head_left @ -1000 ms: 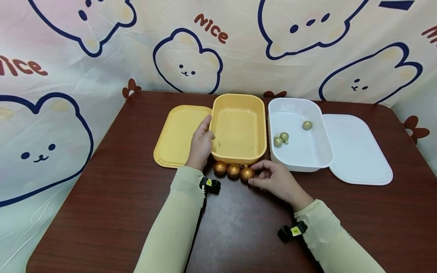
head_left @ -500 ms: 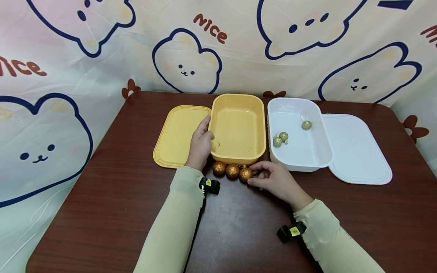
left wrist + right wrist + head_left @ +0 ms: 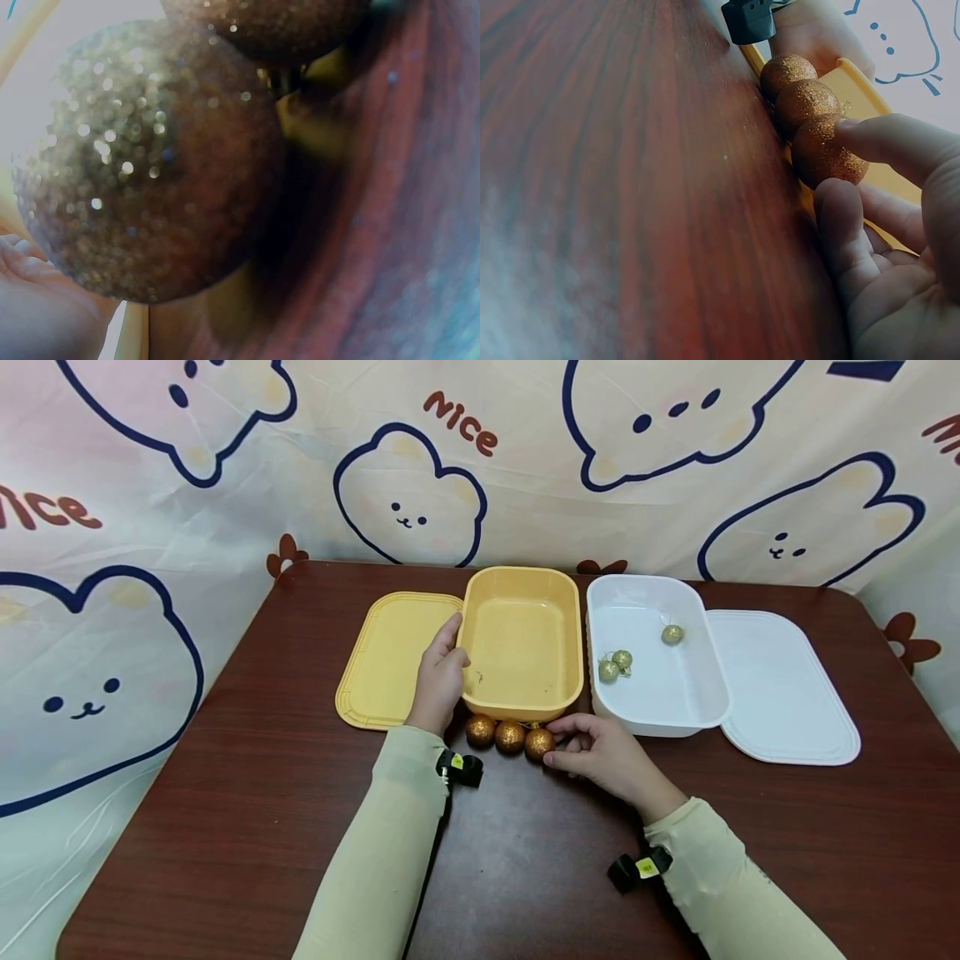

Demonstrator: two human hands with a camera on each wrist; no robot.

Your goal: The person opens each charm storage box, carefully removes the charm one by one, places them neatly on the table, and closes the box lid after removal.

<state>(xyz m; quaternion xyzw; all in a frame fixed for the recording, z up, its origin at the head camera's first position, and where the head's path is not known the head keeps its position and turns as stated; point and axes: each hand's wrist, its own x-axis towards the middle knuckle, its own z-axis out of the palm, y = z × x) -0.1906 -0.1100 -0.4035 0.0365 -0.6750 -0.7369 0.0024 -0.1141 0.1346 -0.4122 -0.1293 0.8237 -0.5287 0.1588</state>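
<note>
My left hand (image 3: 438, 681) holds the left side of a yellow plastic box (image 3: 573, 635), its thumb at the rim. In front of that box, three glittery copper baubles lie in a row: a left bauble (image 3: 480, 731), a middle bauble (image 3: 510, 737) and a right bauble (image 3: 539, 744). My right hand (image 3: 603, 760) pinches the right bauble between thumb and finger, as the right wrist view shows on that bauble (image 3: 825, 154). One bauble (image 3: 150, 165) fills much of the left wrist view, with part of my left hand (image 3: 45, 307) below it.
A white box (image 3: 660, 693) with three small gold baubles in it stands right of the yellow box. Its white lid (image 3: 795, 693) lies to the right. A yellow lid (image 3: 386, 668) lies to the left. Everything is on a dark brown table (image 3: 262, 777) before a printed cloth.
The head view has shifted very slightly. Both hands, the boxes and the baubles otherwise stay as they were.
</note>
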